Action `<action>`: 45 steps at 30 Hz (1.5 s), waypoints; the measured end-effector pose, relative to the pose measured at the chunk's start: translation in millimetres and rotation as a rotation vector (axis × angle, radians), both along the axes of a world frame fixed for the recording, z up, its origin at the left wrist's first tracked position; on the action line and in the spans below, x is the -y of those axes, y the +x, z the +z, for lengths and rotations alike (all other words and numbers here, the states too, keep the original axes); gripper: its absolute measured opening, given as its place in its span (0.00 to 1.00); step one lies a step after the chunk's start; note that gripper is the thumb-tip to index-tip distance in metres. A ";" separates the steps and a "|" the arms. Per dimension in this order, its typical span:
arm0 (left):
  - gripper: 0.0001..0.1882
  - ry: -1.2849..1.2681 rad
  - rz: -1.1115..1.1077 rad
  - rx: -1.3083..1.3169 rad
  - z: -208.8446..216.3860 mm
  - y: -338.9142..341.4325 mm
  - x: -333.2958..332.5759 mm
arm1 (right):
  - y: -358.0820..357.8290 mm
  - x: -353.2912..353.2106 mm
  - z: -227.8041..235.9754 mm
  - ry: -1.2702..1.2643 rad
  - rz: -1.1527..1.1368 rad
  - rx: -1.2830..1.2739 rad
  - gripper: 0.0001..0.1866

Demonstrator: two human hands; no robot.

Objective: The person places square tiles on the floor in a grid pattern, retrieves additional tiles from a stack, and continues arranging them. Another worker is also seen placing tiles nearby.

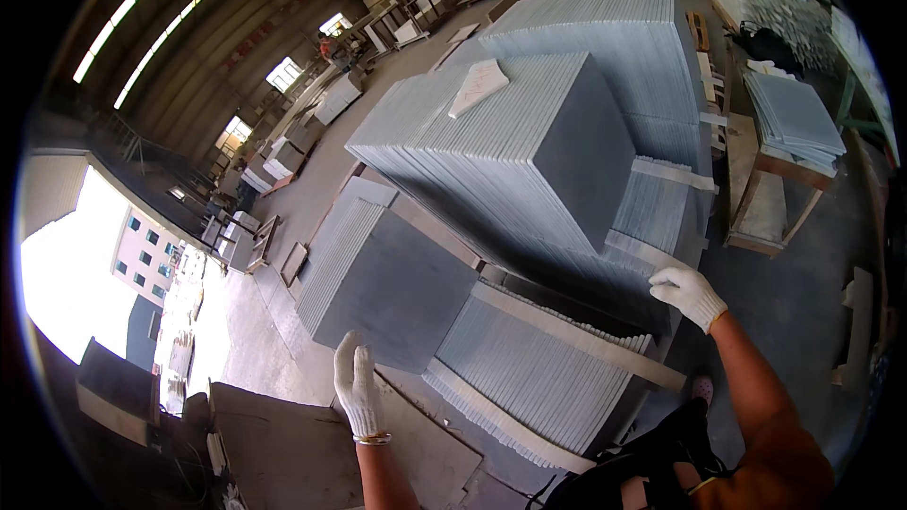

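Observation:
Both my hands wear white knit gloves. My left hand (pixel 357 385) is spread flat against the lower edge of a leaning grey stone slab (pixel 397 288), the front one of a stack of upright slabs. My right hand (pixel 688 294) rests with bent fingers on the top corner of another row of thin grey slabs (pixel 529 373) packed in a wooden crate frame (pixel 576 338). Neither hand closes around anything. Behind stands a taller block of upright slabs (pixel 529 146).
A pale broken tile piece (pixel 478 87) lies on top of the tall slab block. More slab stacks (pixel 605 33) stand behind. At right a wooden bench (pixel 770 198) carries loose tiles (pixel 794 113). Concrete floor (pixel 283 321) runs along the left, with further stone stacks in the distance.

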State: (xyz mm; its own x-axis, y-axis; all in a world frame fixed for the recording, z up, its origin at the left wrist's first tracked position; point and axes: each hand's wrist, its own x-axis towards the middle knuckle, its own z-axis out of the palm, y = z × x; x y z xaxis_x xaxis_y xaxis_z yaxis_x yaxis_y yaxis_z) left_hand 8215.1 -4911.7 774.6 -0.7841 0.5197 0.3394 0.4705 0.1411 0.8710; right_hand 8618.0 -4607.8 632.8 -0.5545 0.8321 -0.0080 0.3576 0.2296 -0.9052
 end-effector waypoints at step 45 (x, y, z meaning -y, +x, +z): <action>0.47 0.407 0.286 0.352 -27.3 167.9 -396.1 | -132.6 -373.5 163.5 0.070 0.128 -0.186 0.37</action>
